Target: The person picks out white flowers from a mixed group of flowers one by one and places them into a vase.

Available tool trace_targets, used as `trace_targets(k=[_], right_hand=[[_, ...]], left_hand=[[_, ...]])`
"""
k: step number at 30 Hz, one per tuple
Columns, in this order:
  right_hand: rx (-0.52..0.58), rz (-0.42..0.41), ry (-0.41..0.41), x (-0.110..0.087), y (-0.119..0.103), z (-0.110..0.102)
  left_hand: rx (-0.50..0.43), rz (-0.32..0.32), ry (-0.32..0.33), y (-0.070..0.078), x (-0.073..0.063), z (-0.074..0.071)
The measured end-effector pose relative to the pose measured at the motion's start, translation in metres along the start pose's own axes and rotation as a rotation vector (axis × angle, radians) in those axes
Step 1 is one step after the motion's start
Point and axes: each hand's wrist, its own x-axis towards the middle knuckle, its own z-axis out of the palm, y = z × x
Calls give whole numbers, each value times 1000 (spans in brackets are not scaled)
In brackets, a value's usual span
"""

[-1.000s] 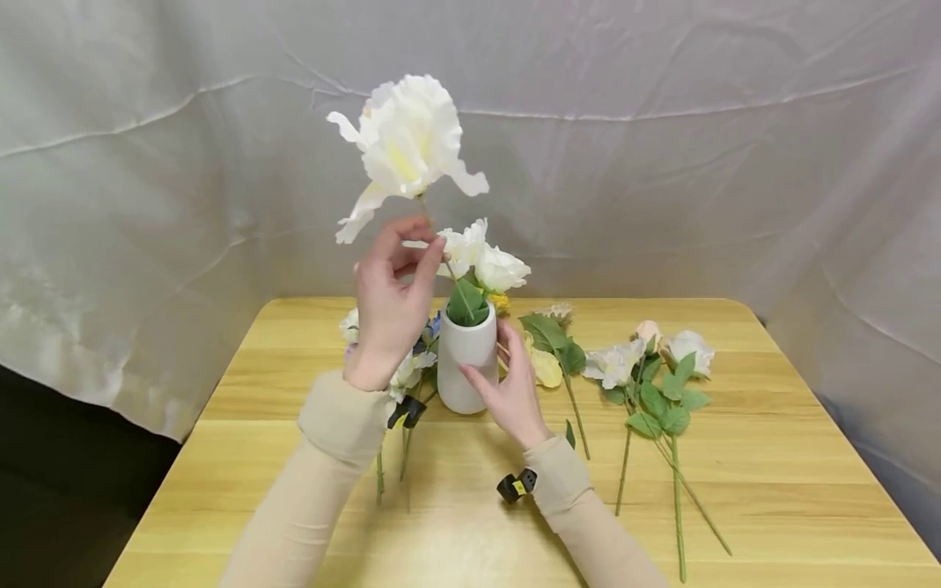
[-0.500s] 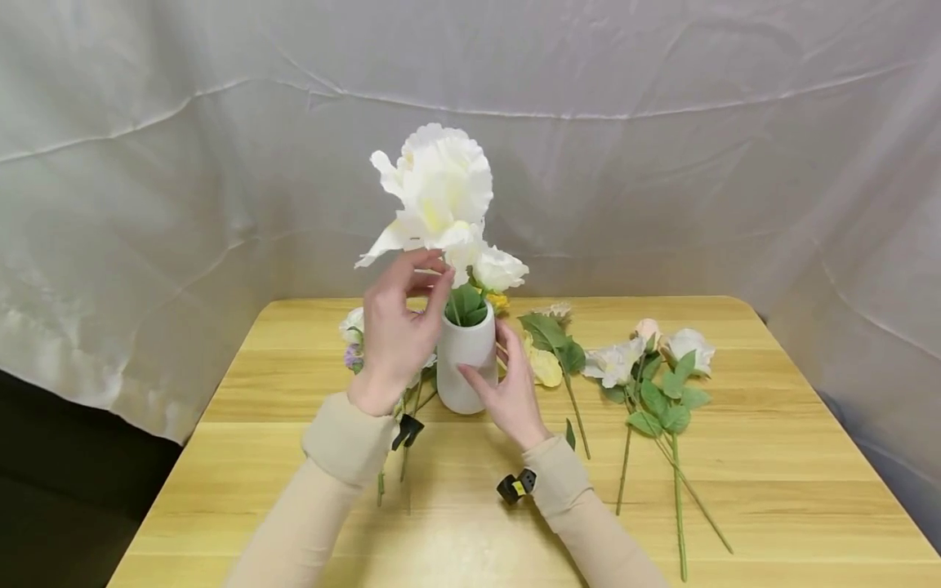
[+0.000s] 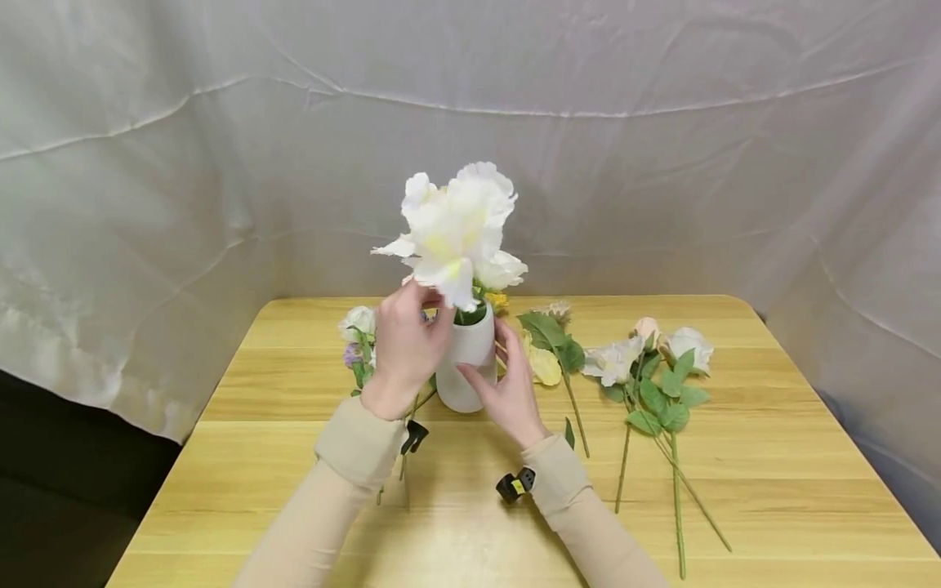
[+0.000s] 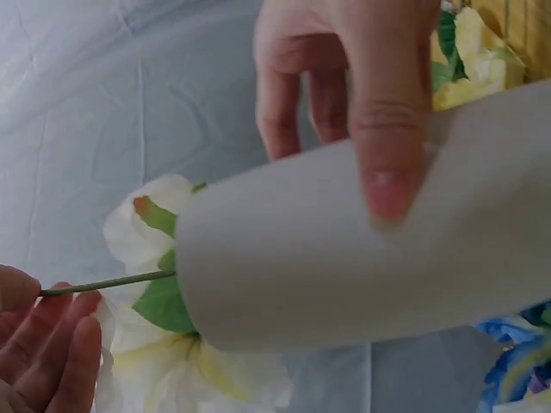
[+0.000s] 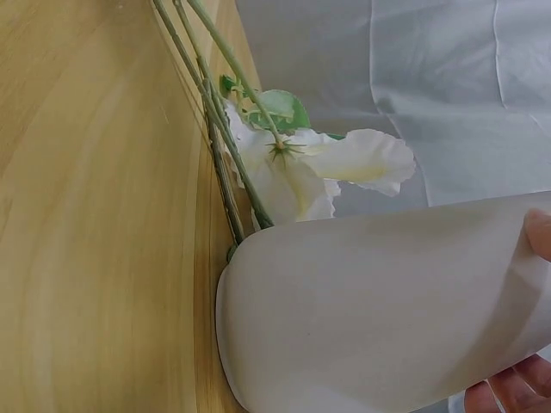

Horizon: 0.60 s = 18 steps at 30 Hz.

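Note:
A white vase stands upright near the table's far middle. My right hand grips it from the right, thumb across the front. Between the thumb and fingers of my left hand is the thin green stem of a large white iris. That stem reaches into the vase's mouth in the left wrist view, and the bloom leans over the rim. A smaller white flower and green leaves stand in the vase behind it, partly hidden by the iris.
Several pale flowers with long stems lie at the right of the table. A yellow flower and a leafy stem lie just right of the vase. White and purple flowers lie at left, partly behind my left arm.
My left hand has come down and slightly right, lowering the iris until its bloom covers part of the flowers in the vase. My right hand has stayed on the vase.

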Motion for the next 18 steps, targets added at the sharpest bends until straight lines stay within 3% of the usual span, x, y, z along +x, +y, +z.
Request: trace_targets(k=[6, 18], right_hand=[[-13, -12, 3, 1, 1, 1], [3, 11, 17, 0, 2, 2]], left_hand=[[145, -42, -12, -8, -6, -3], [204, -86, -10, -21, -19, -1]])
